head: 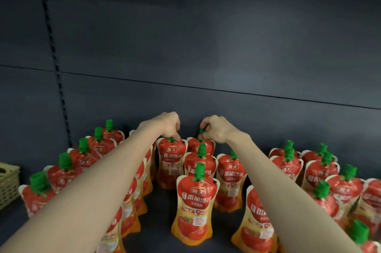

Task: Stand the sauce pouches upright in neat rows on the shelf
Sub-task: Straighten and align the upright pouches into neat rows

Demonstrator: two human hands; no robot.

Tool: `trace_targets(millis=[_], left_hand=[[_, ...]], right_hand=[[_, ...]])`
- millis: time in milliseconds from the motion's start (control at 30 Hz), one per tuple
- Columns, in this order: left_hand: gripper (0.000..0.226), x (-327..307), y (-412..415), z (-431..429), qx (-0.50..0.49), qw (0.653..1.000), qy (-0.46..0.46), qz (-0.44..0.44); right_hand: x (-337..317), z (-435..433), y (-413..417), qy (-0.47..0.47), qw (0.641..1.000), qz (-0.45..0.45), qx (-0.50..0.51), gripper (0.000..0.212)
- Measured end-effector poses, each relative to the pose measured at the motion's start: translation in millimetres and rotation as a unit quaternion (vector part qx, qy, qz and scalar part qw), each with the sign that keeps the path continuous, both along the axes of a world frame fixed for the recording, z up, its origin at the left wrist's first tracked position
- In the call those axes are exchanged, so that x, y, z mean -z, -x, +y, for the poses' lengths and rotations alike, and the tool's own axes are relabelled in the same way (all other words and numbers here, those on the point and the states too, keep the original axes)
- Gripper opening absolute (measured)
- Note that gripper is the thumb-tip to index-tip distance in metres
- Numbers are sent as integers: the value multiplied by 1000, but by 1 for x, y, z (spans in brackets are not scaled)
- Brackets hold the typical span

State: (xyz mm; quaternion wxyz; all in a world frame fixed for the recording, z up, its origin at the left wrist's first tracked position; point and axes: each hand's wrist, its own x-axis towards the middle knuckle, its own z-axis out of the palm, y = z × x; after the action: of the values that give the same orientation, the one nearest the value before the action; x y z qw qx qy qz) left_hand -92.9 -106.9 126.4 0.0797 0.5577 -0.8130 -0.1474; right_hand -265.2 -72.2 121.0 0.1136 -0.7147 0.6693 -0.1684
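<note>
Green caps [201, 132] in narrow grip: left hand [168, 126] on left pouch [171, 162], right hand [214, 129] on rear pouch [192, 145]; seat bases flat behind front pouch [195, 207]

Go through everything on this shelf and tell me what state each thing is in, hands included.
Left hand: grips the top of the back-left pouch, which stands upright.
Right hand: pinches the green cap of the back-right pouch, also upright.
Front centre pouch: upright, capped, untouched.
Left row: upright, capped.
Right group: upright, less even.
Basket: at the left edge, contents hidden.
</note>
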Motion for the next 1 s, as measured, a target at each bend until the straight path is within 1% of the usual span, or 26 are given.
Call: trace_targets(millis=[100,167,267,433,633,667,767,833,1000], left_hand=[[25,1,4,-3,14,1000,4,-3],[13,2,6,-5,18,1000,15,17],[7,3,11,-6,21,998,20,51],[8,7,19,-9,37,997,19,72],[7,12,21,-12,50,995,23,80],[10,11,22,-12,51,996,22,74],[32,10,20,-11,39,998,20,39],[38,11,17,-11,32,999,16,21],[26,12,11,-13,39,999,22,20]], right_hand=[[2,-7,3,-2,1000,24,-1,20],[1,-6,8,2,999,37,4,19],[-2,-3,18,-5,999,44,15,18],[-6,4,22,-30,998,61,13,23],[-6,7,25,-41,998,49,10,15],[-6,7,25,-42,998,47,10,14],[-6,8,24,-38,998,42,9,14],[-6,9,23,-39,998,40,7,16],[-6,10,22,-38,998,40,3,17]])
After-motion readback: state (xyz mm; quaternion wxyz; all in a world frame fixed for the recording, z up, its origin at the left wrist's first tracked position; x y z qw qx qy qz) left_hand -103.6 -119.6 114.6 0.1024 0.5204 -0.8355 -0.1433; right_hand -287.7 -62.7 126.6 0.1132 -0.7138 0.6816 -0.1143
